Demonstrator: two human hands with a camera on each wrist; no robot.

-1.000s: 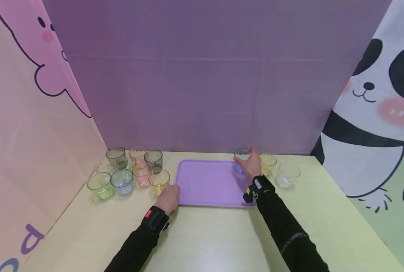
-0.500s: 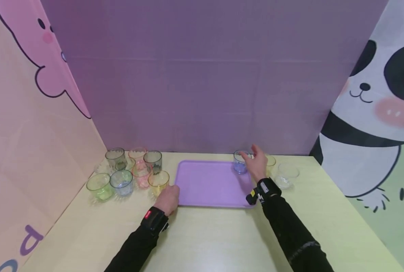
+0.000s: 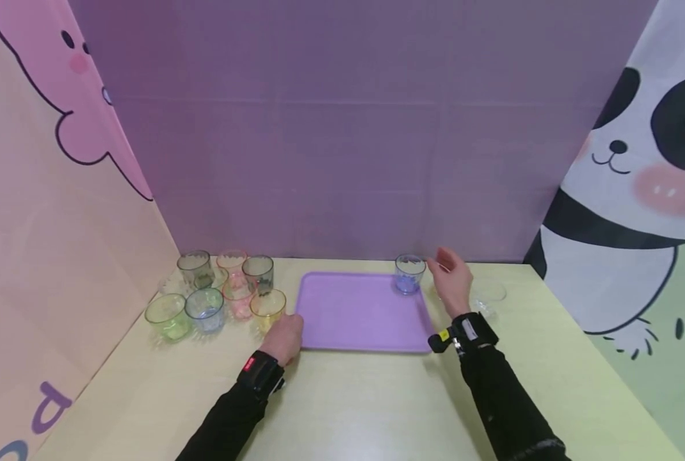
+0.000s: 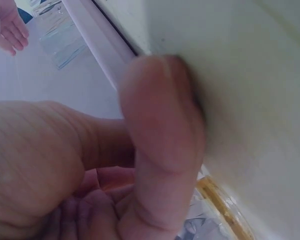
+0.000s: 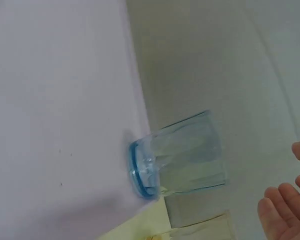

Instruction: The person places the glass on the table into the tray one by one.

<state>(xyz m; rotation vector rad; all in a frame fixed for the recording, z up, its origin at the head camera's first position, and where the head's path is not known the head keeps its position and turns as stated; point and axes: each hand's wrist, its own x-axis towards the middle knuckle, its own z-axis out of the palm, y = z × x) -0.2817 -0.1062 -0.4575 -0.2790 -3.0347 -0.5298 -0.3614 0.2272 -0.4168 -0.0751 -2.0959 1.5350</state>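
A purple tray (image 3: 356, 314) lies on the table, and my left hand (image 3: 285, 338) grips its front left corner. Close up in the left wrist view, the thumb and a curled finger (image 4: 162, 115) are at the tray's edge. A blue-tinted glass (image 3: 408, 275) stands upright on the tray's back right corner. My right hand (image 3: 453, 282) is just right of that glass, apart from it, fingers loosely bent and holding nothing. In the right wrist view a pale yellow glass (image 5: 205, 231) shows beyond the blue one; my right hand mostly hides it in the head view.
Left of the tray several tinted glasses crowd together, among them a green one (image 3: 172, 323), a blue one (image 3: 205, 314) and a yellow one (image 3: 269, 304) close to my left hand. A clear glass (image 3: 492, 292), partly covered, stands right of my right hand. A purple backdrop (image 3: 319, 160) rises behind the table.
My right hand has let go of the blue glass and moved right, away from it, now in front of the yellow glass. My left hand has stayed at the tray's corner.
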